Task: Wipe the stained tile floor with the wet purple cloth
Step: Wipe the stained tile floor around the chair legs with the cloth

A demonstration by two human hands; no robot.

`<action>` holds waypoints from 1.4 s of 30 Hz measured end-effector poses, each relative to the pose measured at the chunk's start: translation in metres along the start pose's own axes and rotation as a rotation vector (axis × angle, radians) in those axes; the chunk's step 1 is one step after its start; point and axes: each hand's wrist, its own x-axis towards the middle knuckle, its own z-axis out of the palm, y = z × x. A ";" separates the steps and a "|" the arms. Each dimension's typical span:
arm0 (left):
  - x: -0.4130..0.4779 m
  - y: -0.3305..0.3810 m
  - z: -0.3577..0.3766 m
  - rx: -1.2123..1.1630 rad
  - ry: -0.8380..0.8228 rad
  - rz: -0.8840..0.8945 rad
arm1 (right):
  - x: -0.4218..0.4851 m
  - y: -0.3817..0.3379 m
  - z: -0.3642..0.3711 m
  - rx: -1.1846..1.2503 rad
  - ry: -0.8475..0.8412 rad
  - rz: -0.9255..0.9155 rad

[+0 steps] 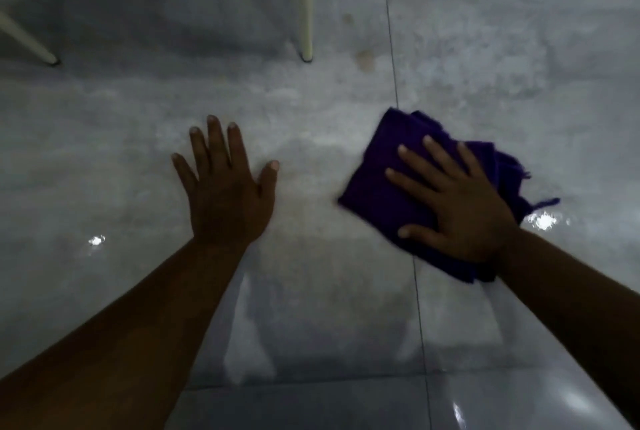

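On tile floor (311, 138): right hand (464, 211) flat, fingers spread, pressing purple cloth (377, 187); left hand (225, 194) splayed, empty

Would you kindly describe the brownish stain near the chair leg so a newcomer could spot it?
Find the upright white chair leg at top centre. Just right of its foot, before the grout line, sits a brownish stain, larger than the fainter spot above it.

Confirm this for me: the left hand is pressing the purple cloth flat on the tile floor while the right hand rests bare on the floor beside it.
Not quite: the hands are swapped. The head view shows the right hand pressing the purple cloth flat on the tile floor, while the left hand rests bare on the floor beside it.
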 end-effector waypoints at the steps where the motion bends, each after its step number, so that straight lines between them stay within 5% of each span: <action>1: 0.001 0.001 0.000 -0.007 -0.007 -0.008 | 0.016 0.011 -0.004 -0.006 -0.013 0.056; 11: 0.004 0.006 -0.004 0.013 -0.013 -0.003 | 0.216 0.054 -0.040 0.090 0.011 0.283; 21: 0.006 0.002 0.002 0.004 0.039 -0.014 | 0.306 0.062 -0.057 0.021 -0.050 0.154; 34: 0.005 0.001 0.002 0.008 0.035 0.002 | 0.187 0.134 -0.044 0.167 0.012 0.684; 42: 0.008 0.001 0.001 0.021 -0.006 -0.010 | 0.102 0.044 -0.023 0.148 0.030 0.602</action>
